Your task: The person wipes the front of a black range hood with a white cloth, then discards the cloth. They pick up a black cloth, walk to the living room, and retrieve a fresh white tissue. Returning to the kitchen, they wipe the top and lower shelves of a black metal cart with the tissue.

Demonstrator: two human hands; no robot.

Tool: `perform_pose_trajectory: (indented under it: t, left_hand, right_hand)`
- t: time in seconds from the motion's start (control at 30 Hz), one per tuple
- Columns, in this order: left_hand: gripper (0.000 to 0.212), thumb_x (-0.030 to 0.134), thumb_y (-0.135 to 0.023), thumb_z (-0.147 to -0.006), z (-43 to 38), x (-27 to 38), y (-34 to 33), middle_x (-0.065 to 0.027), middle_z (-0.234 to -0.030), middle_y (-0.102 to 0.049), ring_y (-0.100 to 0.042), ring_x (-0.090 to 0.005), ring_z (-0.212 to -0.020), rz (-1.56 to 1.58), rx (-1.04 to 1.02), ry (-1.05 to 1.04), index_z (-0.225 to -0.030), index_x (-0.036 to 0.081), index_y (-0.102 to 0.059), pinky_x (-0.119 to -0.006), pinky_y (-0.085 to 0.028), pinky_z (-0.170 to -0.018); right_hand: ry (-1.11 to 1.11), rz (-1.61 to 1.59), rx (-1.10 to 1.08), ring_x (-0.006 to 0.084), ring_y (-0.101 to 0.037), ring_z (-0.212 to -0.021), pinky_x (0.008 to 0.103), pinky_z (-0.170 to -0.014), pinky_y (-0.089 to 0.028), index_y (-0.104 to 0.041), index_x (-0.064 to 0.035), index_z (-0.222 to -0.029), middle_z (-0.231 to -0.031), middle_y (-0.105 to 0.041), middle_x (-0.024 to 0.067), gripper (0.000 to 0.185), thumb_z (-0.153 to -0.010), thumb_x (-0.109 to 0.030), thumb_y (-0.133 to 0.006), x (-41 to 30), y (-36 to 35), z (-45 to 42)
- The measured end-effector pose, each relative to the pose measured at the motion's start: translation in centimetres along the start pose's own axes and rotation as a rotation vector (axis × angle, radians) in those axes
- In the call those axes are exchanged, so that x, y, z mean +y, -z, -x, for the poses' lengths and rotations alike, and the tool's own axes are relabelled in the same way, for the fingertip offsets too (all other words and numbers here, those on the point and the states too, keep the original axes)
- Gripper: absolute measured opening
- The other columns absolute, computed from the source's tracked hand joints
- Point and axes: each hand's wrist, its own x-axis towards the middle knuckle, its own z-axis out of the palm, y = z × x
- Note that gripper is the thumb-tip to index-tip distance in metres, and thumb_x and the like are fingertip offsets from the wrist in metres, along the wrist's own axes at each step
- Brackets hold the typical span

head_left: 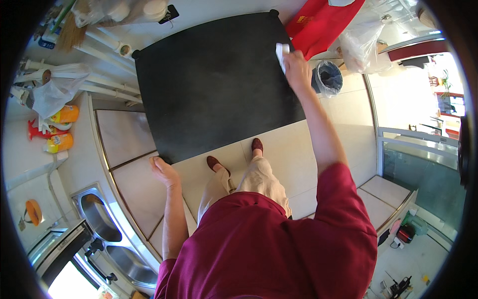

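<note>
A large black panel [224,78] with a bowed far edge and dark knobs at its far corners spans the space before me. My right hand [298,71] is at its right edge, closed around a small white object [281,56], perhaps a sponge or folded cloth. The white object lies along that edge. Beside the panel's near left corner is my left hand [166,172], its fingers curled. Whether it grips the corner cannot be seen.
A red bag [317,26] and a lined waste bin [328,78] are beyond my right hand. On the left are a tiled counter [138,187], a double steel sink [101,216], white pipes [108,54] and orange bottles [59,142]. A sliding glass door [418,179] stands at right.
</note>
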Motion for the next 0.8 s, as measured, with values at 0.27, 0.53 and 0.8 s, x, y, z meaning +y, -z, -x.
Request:
perform_pose_trajectory:
  t: [0.27,0.53,0.8]
  left_hand:
    - [0.03,0.025,-0.039,-0.084,-0.5,-2.2,0.4,-0.0078,-0.06,-0.034,-0.032,-0.0184,-0.057,0.003,0.01,0.076,-0.067,0.0,-0.041,-0.035,-0.029,-0.053]
    - [0.026,0.024,-0.04,-0.083,-0.4,-2.1,0.7,-0.0059,-0.06,-0.034,-0.032,-0.0173,-0.057,-0.016,0.052,0.184,-0.069,0.003,-0.045,-0.034,-0.03,-0.053]
    - [0.028,0.023,-0.038,-0.083,-0.5,-2.2,0.7,-0.0215,-0.072,-0.053,-0.049,-0.0386,-0.067,-0.077,-0.019,0.115,-0.076,0.001,-0.052,-0.045,-0.038,-0.063]
  right_hand:
    - [0.045,-0.018,-0.179,0.0344,-0.061,-0.073,0.0438,-0.062,-0.05,-0.057,-0.0151,-0.104,-0.088,-0.056,0.0106,0.02,-0.084,-0.012,-0.055,-0.1,4.3,6.8]
    - [-0.053,0.104,-0.089,0.0323,-0.059,-0.077,0.0426,-0.066,-0.049,-0.054,-0.0117,-0.103,-0.091,-0.053,0.0106,0.019,-0.085,-0.011,-0.054,-1.7,4.6,11.6]
    - [0.01,-0.011,-0.132,0.0292,-0.06,-0.077,0.0412,-0.06,-0.052,-0.054,-0.0111,-0.105,-0.092,-0.053,0.0099,0.039,-0.069,-0.003,-0.065,-14.7,1.4,12.8]
